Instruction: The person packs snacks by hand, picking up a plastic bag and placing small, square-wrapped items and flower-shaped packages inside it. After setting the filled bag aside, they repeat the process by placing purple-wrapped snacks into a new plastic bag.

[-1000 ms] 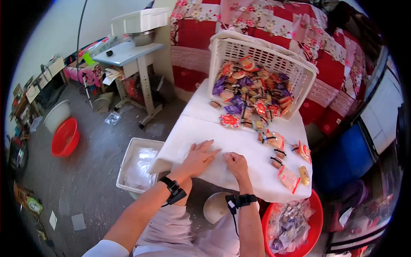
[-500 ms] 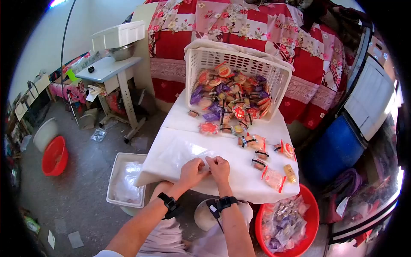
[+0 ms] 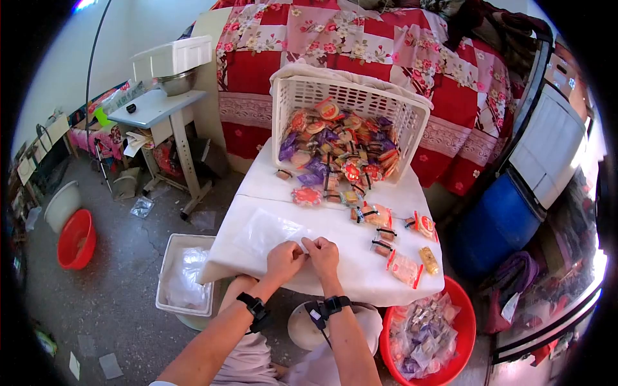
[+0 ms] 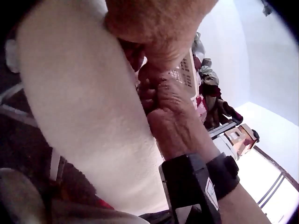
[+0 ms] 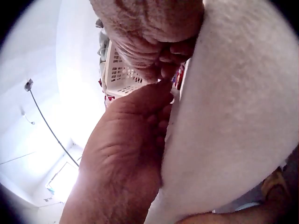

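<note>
A clear plastic bag (image 3: 270, 231) lies flat on the white cloth-covered table (image 3: 225, 254). At its near edge my left hand (image 3: 285, 260) and right hand (image 3: 324, 258) meet with curled fingers, thumbs and fingertips pinching the plastic between them. In the left wrist view the right hand (image 4: 170, 107) shows beyond the left, and both are low over the cloth. From the right wrist, the left hand (image 5: 128, 135) has its fingers tucked in; the pinched edge is mostly hidden.
A white basket (image 3: 415, 128) tipped on its side spills wrapped snacks (image 3: 341, 141) onto the table. Several packets, including a gold-wrapped one (image 3: 429, 260), lie at the right. A white bin (image 3: 164, 283) of clear bags stands left; a red basin (image 3: 467, 334) of filled bags stands right.
My left hand was flat with spread fingers and the right loosely curled, apart from it. Both have come together at the bag's near edge and pinch it. The head view has shifted.
</note>
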A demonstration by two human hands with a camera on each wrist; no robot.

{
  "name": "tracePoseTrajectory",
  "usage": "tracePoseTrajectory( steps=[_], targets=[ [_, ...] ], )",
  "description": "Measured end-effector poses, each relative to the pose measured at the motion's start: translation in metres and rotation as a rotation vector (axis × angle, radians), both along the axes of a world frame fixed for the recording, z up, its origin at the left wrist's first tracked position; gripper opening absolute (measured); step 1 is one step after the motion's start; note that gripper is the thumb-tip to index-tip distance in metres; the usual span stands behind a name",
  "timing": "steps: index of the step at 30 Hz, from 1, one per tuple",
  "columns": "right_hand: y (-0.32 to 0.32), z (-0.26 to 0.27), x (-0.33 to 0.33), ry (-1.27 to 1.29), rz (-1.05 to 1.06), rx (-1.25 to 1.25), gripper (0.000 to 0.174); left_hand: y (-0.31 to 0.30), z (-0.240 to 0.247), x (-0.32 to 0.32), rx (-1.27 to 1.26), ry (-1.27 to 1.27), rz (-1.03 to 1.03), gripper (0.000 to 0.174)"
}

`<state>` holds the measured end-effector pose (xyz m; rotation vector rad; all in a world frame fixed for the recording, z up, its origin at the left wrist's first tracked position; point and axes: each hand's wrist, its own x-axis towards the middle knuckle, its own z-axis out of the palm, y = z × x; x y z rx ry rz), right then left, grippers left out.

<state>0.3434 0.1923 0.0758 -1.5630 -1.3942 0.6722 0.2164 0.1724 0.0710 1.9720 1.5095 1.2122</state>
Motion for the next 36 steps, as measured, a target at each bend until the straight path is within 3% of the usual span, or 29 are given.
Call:
tracePoseTrajectory(
  steps=[7, 9, 13, 16, 19, 22, 24, 28, 31, 33, 36],
  targets=[
    [0.004, -0.009, -0.001, 0.02, 0.007, 0.028, 0.042, 0.005, -0.015, -0.005, 0.036, -0.087, 0.023, 0.015],
    [0.0, -0.004, 0.0, 0.08, 0.037, 0.001, 0.041, 0.006, -0.015, -0.013, -0.102, -0.531, -0.121, 0.012],
    [-0.005, 0.003, -0.003, 0.052, 0.05, 0.02, 0.037, 0.003, -0.009, -0.017, -0.148, -0.597, -0.163, 0.01],
    [0.0, -0.006, -0.004, -0.127, 0.04, 0.05, 0.032, 0.003, -0.008, -0.016, -0.173, -0.594, -0.188, 0.011],
    [0.006, -0.013, -0.004, -0.176, -0.065, 0.093, 0.029, -0.001, -0.008, -0.02, -0.197, -0.612, -0.15, 0.012],
    [0.007, -0.008, -0.005, -0.104, -0.107, 0.131, 0.027, -0.01, -0.003, -0.022, -0.055, -0.401, -0.072, 0.007],
    [0.002, -0.004, -0.004, -0.06, -0.064, 0.111, 0.026, -0.022, 0.007, -0.023, 0.388, 0.162, 0.013, 0.01],
    [-0.003, -0.004, -0.004, -0.057, 0.001, 0.086, 0.02, -0.023, 0.009, -0.025, 0.34, 0.43, -0.133, 0.015],
    [0.002, -0.016, 0.001, -0.077, 0.04, 0.195, 0.021, -0.027, 0.015, -0.02, 0.185, 0.382, -0.088, 0.017],
    [0.002, -0.017, 0.001, 0.113, -0.003, 0.143, 0.022, -0.03, 0.017, -0.018, 0.091, 0.358, -0.031, 0.018],
    [0.003, -0.017, -0.003, 0.183, -0.029, 0.18, 0.023, -0.036, 0.023, -0.018, -0.055, 0.333, 0.023, 0.018]
  ],
)
